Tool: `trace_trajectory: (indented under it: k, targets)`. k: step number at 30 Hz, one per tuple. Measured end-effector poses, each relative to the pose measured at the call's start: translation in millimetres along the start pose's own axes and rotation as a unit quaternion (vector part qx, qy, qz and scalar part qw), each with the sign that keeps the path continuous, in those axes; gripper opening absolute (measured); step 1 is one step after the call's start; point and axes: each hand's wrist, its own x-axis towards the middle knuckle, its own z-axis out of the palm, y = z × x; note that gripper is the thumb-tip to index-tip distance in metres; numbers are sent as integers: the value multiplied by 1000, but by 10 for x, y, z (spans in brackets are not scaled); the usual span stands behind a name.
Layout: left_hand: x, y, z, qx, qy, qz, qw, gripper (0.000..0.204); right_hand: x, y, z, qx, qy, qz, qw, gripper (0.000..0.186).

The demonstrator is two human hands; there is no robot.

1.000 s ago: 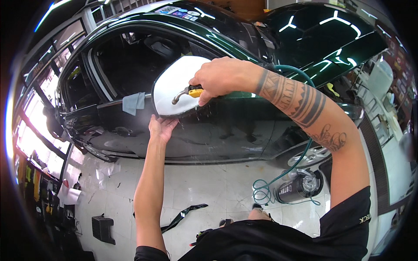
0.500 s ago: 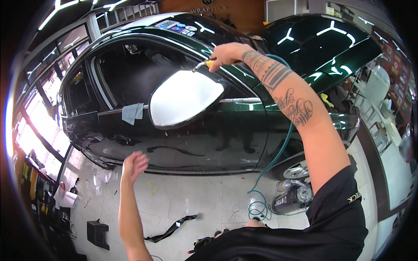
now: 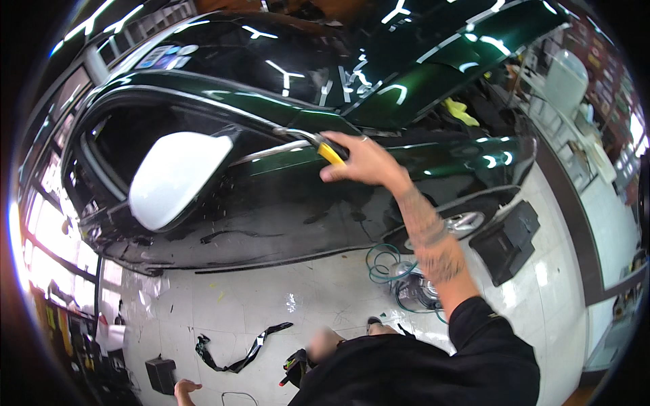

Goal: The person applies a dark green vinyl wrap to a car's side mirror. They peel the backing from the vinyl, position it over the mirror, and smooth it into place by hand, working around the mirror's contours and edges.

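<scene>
My right hand [image 3: 362,160] is wrapped round a spray gun [image 3: 330,150] with a yellow trigger and a thin curved metal nozzle. The nozzle tip points left, near the front pillar of a dark green car [image 3: 305,196]. To its left, the car's white side mirror [image 3: 177,177] sticks out from the door. Drops show on the dark door below the mirror. My left hand [image 3: 185,388] is low at the bottom edge, away from the car, with fingers stretched out and nothing in them.
A teal coiled hose [image 3: 382,265] lies by a dark tank [image 3: 414,292] near the front wheel [image 3: 464,222]. On the floor are a black strip [image 3: 238,365], a small black step [image 3: 161,374] and a black case [image 3: 506,242]. A yellow cloth [image 3: 461,111] rests beside the raised hood [image 3: 433,81].
My view has shifted toward the car's front. My right hand has carried the spray gun from above the mirror to its right; my left hand has dropped. The mist by the mirror no longer shows.
</scene>
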Motion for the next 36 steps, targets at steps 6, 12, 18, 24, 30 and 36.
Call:
trace_trajectory:
  k: [6,12,18,24,30,36]
  targets:
    - [-670,2684,-878,-17,41,495,868,34,-2464,1365,435,105,335,211,913,92]
    - [-3420,5972,-1585,-52,157,775,610,24,-4200,2572,1203,161,393,526,737,90]
    - [-5320,8275,-1749,-84,337,841,416,70,-4825,3080,1929,-45,340,571,746,95]
    - [-6483,9058,-1376,-28,359,872,331,101,-4953,2984,1834,-10,281,654,702,94]
    - [-6365,8958,-1582,-69,581,730,353,30,-4827,2885,1765,-15,292,628,721,94]
    - [-6286,7056,-1514,-231,596,697,325,22,-4725,2721,1392,16,524,520,675,76]
